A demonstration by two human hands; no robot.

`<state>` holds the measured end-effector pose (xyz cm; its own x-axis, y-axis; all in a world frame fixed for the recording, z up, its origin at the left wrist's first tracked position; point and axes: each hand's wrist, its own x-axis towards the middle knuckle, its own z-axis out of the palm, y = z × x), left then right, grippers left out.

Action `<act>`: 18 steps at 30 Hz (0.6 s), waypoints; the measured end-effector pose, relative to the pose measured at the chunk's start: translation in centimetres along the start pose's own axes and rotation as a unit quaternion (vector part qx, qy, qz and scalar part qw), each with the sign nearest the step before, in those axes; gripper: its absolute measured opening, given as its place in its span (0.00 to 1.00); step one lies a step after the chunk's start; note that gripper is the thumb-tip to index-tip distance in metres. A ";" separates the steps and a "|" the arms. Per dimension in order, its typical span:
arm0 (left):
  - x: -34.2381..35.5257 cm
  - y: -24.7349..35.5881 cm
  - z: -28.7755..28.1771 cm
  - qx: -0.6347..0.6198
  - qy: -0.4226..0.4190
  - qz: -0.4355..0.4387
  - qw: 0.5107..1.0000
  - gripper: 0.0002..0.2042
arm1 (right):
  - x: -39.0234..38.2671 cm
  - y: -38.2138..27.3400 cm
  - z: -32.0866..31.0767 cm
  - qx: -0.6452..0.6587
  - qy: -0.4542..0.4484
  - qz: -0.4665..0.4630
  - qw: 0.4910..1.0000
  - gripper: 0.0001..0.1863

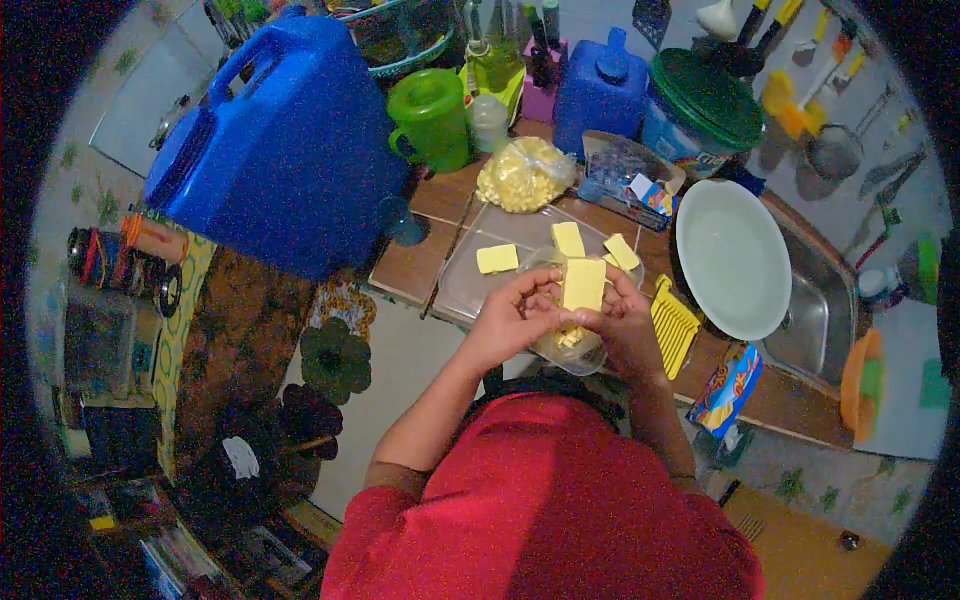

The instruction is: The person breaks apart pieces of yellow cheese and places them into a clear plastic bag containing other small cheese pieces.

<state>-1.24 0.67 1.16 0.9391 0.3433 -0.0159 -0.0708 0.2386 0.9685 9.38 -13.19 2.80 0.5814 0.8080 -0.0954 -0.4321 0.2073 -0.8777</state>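
Observation:
A pale yellow rectangular block [583,281] is held upright between my left hand [522,312] and my right hand [622,318], with both hands' fingers closed on it. Just below it is a clear container [580,360] with small yellow pieces inside, partly hidden by the hands. On the grey translucent board [463,295] behind my hands lie a yellow block [496,258], a second one [566,238] and a third [620,250]. Beside my right hand rests a yellow ridged cutter [676,330].
A large blue jug [270,150] fills the back left, near a green pitcher [430,120]. A bag of yellow cubes [525,175], an open box [625,180] and a smaller blue jug [598,95] stand behind. At right are a white oval basin [732,258], a sink [830,310] and a blue packet [725,390].

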 end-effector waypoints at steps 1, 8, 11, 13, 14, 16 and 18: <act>0.1 -0.1 0.0 -0.001 0.002 -0.007 1.000 0.24 | 0.0 0.1 -0.1 -0.002 -0.003 -0.004 1.000 0.38; 0.2 0.6 0.1 -0.009 -0.021 -0.017 1.000 0.24 | 0.1 0.3 -0.9 -0.048 -0.001 -0.007 0.999 0.40; 0.2 0.5 0.0 -0.023 -0.026 -0.019 0.999 0.24 | 0.0 0.0 -0.6 -0.034 0.003 0.004 0.999 0.42; 0.1 0.4 -0.2 -0.017 -0.026 -0.023 0.999 0.24 | 0.0 -0.3 0.0 -0.003 0.005 0.012 1.000 0.42; 0.2 0.4 -0.4 -0.017 -0.026 -0.023 0.999 0.24 | 0.0 -0.3 0.1 -0.003 0.005 0.013 1.000 0.42; 0.2 0.2 -0.6 -0.045 -0.023 -0.034 0.998 0.24 | -0.1 -0.1 0.1 -0.013 0.008 0.012 1.000 0.42; 0.2 0.0 -0.7 -0.038 -0.028 -0.028 0.998 0.25 | -0.1 0.1 -0.2 -0.036 0.012 0.017 0.999 0.42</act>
<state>-1.29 1.39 0.95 0.9595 0.2765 -0.0542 -0.0404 0.3250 0.9448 9.42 -13.31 2.61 0.5836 0.8007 -0.1352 -0.4015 0.1397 -0.9052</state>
